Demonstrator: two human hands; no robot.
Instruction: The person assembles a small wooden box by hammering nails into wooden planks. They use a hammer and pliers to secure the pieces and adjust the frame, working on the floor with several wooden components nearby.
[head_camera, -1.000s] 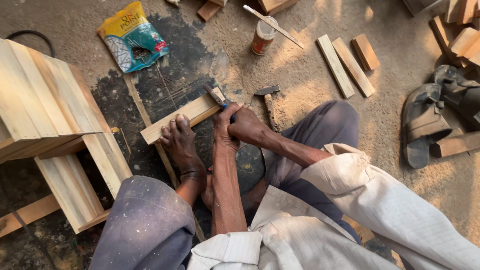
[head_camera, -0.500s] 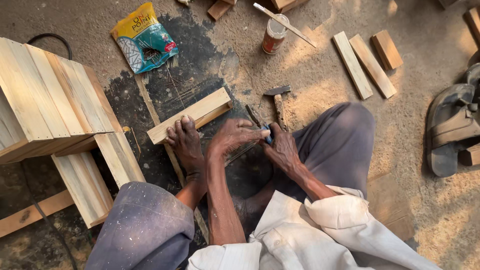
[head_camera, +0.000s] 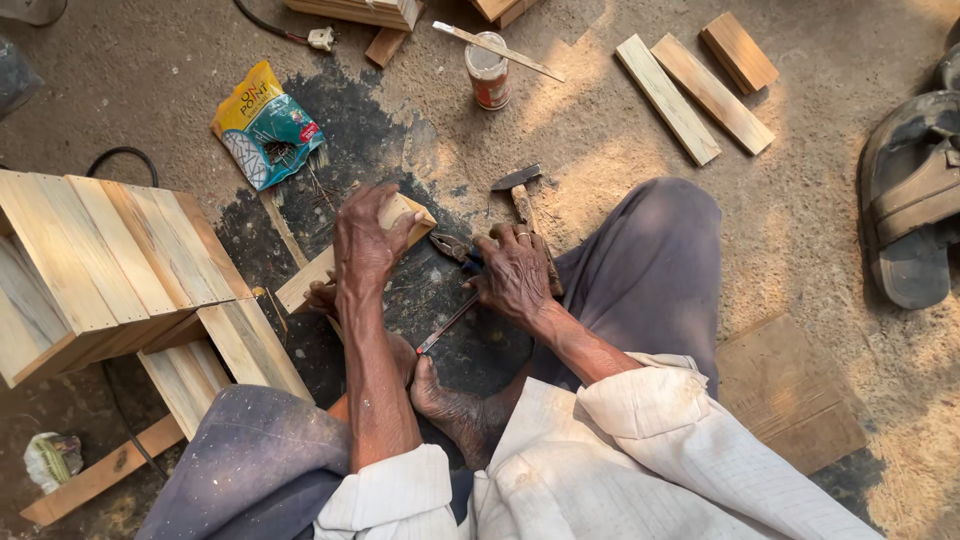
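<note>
Pliers (head_camera: 455, 247) were the new thing in the right hand (head_camera: 515, 275). Half a second before, that hand lay near the hammer (head_camera: 525, 205) with its fingers loose; now the fingers were curled shut around the handles of the pliers, and the red and blue handles stuck out below the hand, pointing back at the bare foot (head_camera: 450, 400). The pliers' nose pointed at the end of the wood block (head_camera: 350, 262) and came just beside it.

The left hand (head_camera: 365, 240) had moved too. Before, it rested flat on the ground below the wood block. Now it lay on top of the wood block, fingers bent over its far end, pressing it down onto the dark patch of ground.

The hammer lay untouched just right of the wood block, its head pointing away from the person. So I think the hammering had stopped, and the person was getting ready to grip or pull something small at the block's end. I could not see a nail there.
</note>
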